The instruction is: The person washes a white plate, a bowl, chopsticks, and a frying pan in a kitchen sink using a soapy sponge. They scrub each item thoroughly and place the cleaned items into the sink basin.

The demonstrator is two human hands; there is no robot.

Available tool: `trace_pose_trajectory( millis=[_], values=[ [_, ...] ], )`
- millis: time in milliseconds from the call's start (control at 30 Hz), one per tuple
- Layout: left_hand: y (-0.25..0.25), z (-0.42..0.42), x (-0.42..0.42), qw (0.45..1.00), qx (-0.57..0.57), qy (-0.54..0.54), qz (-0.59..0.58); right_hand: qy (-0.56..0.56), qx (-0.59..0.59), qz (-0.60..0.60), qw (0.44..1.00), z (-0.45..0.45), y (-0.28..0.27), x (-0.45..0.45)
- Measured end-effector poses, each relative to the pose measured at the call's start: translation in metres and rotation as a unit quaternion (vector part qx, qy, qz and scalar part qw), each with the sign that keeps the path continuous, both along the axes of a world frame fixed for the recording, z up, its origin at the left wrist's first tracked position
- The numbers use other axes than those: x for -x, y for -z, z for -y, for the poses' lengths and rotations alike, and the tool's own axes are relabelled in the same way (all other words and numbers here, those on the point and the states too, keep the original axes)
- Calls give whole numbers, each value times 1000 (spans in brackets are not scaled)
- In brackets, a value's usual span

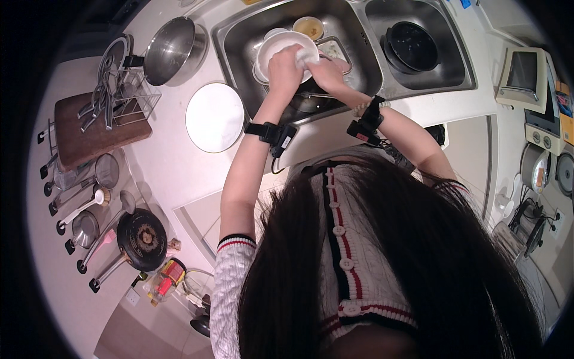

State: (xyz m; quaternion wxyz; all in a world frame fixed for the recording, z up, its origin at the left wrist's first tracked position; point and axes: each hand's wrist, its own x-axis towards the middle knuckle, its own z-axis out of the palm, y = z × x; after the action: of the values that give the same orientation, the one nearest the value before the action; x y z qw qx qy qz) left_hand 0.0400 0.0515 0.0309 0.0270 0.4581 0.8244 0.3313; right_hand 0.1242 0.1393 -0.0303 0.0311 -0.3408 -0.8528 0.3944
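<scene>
Over the left basin of a steel double sink (pixel 374 76), a white bowl (pixel 264 54) is tilted with its inside facing up. My left hand (pixel 285 67) lies across the inside of the bowl, fingers curled. My right hand (pixel 326 75) grips the bowl at its right rim. Between my fingers is a soft white wad (pixel 307 55); I cannot tell whether it is cloth or foam. Below the bowl are a small bowl with yellowish liquid (pixel 308 28), a rectangular tray (pixel 334 48) with residue, and a dark pan (pixel 309 104), partly hidden.
A black pot (pixel 412 46) stands in the right basin. Left of the sink are a steel pot (pixel 170 51), a round white board or plate (pixel 215 117) and a brown cutting board (pixel 98 134) beneath a wire rack. A frying pan (pixel 142 240) and several utensils hang on the left wall.
</scene>
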Motion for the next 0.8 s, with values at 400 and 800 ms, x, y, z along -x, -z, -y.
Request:
trace_pose_trajectory(
  millis=[400,800],
  values=[
    [-6,5,25,982,129,139,-4,0,219,-53,974,-11,44,-7],
    [-11,36,11,924,174,321,-112,-27,247,2,969,-18,62,-17]
  ],
)
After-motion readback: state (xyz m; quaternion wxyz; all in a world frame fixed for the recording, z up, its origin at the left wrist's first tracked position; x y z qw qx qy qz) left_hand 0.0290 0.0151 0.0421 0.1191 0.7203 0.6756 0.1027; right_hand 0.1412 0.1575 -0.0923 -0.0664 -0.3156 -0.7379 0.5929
